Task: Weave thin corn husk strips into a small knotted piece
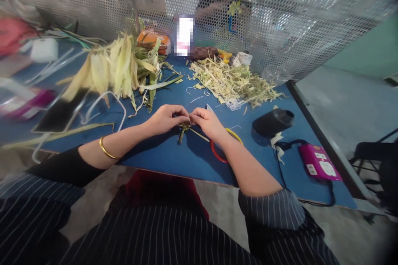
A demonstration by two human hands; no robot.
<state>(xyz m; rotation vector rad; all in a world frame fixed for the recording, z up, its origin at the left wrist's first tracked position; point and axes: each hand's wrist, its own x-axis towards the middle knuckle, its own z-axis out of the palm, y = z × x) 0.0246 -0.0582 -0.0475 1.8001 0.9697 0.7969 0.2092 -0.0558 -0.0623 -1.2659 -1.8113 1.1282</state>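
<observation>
The left hand (166, 118) reaches in from the lower left, forearm bare with a gold bangle (107, 149) at the wrist, its grip pinched together on a small folded leaf piece (183, 129). That piece sits between both hands, just above the blue counter (174, 157), with a green stub hanging down from it. The right hand (209, 123) comes in from the lower right, fingertips meeting the left's and its grip likewise clamped on the leaf piece. Under the right wrist lie scissors (221, 149) with red and yellow handles. Farther back, a pile of pale leaves (115, 68) lies left, shredded trimmings (233, 83) right, before a perforated metal screen (280, 20). A black cylinder (273, 122) and pink power strip (319, 162) sit at the right.
</observation>
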